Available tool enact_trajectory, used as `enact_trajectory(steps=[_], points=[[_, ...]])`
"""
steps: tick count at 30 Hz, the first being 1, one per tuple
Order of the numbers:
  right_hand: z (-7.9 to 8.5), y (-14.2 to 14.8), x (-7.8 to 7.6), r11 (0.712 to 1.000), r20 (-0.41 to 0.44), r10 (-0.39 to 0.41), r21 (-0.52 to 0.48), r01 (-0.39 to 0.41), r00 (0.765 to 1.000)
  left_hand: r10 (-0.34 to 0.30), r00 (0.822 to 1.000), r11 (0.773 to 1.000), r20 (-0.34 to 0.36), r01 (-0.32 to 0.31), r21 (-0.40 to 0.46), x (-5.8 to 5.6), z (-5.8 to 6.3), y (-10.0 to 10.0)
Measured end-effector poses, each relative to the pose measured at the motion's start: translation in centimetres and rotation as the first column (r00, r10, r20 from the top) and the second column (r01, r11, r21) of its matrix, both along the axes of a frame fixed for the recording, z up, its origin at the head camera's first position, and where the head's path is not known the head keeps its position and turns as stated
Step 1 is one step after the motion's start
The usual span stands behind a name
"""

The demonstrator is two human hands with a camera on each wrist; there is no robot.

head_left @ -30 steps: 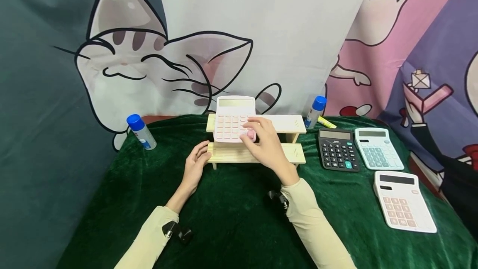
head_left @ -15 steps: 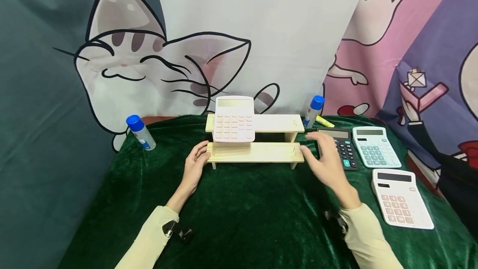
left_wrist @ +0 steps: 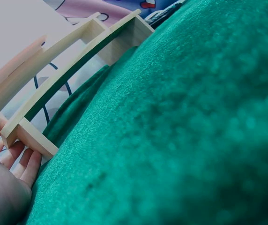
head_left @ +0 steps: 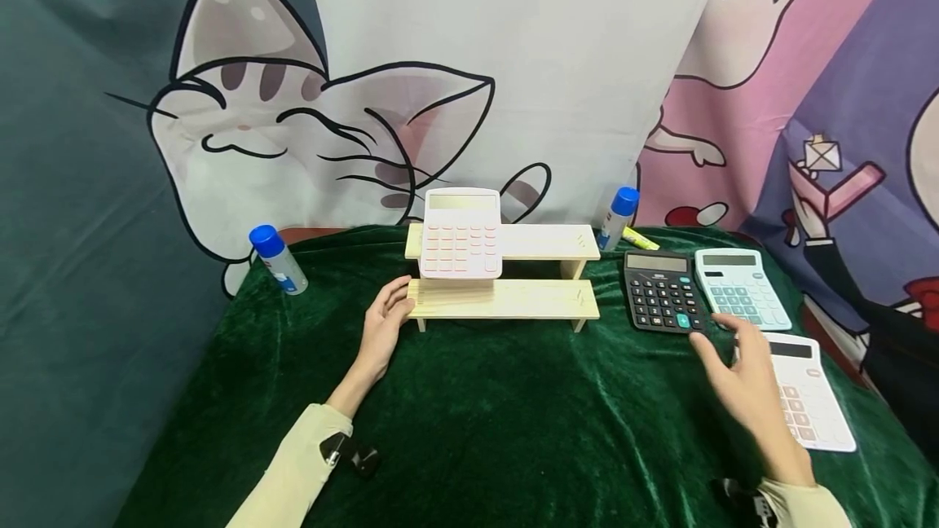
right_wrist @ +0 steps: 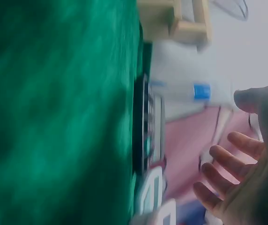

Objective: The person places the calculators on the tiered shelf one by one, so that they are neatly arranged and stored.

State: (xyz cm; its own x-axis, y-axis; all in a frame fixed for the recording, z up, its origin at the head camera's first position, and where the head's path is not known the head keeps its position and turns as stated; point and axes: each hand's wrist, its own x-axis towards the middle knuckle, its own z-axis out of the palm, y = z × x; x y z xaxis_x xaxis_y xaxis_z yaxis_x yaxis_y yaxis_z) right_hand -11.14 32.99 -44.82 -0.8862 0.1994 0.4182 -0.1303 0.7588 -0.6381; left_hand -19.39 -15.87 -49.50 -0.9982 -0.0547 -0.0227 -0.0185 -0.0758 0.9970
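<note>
- Biggest thing we've got is the cartoon-cat backdrop [head_left: 572,39], hanging behind everything.
- Then the tabletop [head_left: 484,430], covered in plush green cloth. Looks grippy to us, so we doubt anything skates around on it.
- Next, the two-tier wooden stand [head_left: 521,300] near the back. Bare wood, stiff, probably light enough to shift if bumped; we'd hold it by a shelf end.
- Our hands: the left hand [head_left: 383,324] grips the left end of the lower shelf, while the right hand [head_left: 748,385] is empty, thumb and fingers spread, over the left side of the peach-key calculator.
- That peach-key calculator [head_left: 825,406] lies at front right. We'd guess light, rigid, slick plastic; take it by the two long sides, off the keys and screen.
- Same handling for the pink-key calculator [head_left: 460,235], lying on the upper shelf's left part and poking past its front edge, plus the black calculator [head_left: 663,292] and mint calculator [head_left: 741,290] side by side.
- Two blue-capped bottles, left [head_left: 279,261] and right [head_left: 619,218] of the stand.
- Smallest: a yellow tube [head_left: 641,239] by the right bottle.
</note>
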Motion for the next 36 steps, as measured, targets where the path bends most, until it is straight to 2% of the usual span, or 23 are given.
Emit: enact_trajectory(steps=[3,7,11,13,14,18,19,21,25,27,30,36], points=[[-0.2,1.7,0.9,0.993,0.035,-0.094,-0.069,0.096,0.995,-0.006,1.000,1.000,-0.001,0.006,-0.010,0.0,-0.1,0.1],[-0.4,3.9,1.8,0.965,0.124,-0.222,-0.116,0.236,0.967,-0.009,1.000,1.000,0.001,0.009,-0.010,0.0,-0.2,0.2],[-1.0,5.7,2.4,0.905,0.247,-0.348,-0.164,0.393,0.904,-0.019,1.000,1.000,-0.005,0.019,0.001,0.0,-0.1,0.3],[-1.3,6.5,2.7,0.885,0.288,-0.375,-0.172,0.433,0.881,-0.025,1.000,1.000,-0.009,0.025,0.001,0.1,0.0,0.3],[-1.5,6.7,2.8,0.883,0.302,-0.382,-0.158,0.441,0.873,-0.027,1.000,1.000,-0.012,0.027,0.001,0.1,0.0,0.3],[-2.0,7.7,2.9,0.917,0.369,-0.372,0.004,0.399,0.852,-0.023,1.000,1.000,-0.014,0.023,-0.005,0.1,0.1,0.3],[-2.0,7.9,2.9,0.919,0.403,-0.376,0.050,0.390,0.834,-0.024,1.000,1.000,-0.013,0.023,-0.008,0.1,0.2,0.2],[-2.1,8.2,2.8,0.916,0.489,-0.393,0.132,0.380,0.779,-0.024,1.000,1.000,-0.012,0.024,-0.009,0.1,0.2,0.2],[-2.1,8.7,2.6,0.905,0.644,-0.417,0.229,0.359,0.641,-0.024,1.000,1.000,-0.014,0.024,-0.011,0.0,0.3,0.2],[-2.2,8.8,2.4,0.904,0.686,-0.421,0.263,0.338,0.593,-0.020,1.000,1.000,-0.015,0.020,-0.011,0.0,0.3,0.1],[-2.3,8.8,2.1,0.907,0.716,-0.415,0.284,0.310,0.562,-0.016,1.000,1.000,-0.012,0.016,-0.011,0.1,0.3,0.1],[-2.5,8.7,1.7,0.916,0.732,-0.394,0.264,0.303,0.556,-0.010,1.000,1.000,-0.006,0.010,-0.005,0.0,-0.1,-0.1]])
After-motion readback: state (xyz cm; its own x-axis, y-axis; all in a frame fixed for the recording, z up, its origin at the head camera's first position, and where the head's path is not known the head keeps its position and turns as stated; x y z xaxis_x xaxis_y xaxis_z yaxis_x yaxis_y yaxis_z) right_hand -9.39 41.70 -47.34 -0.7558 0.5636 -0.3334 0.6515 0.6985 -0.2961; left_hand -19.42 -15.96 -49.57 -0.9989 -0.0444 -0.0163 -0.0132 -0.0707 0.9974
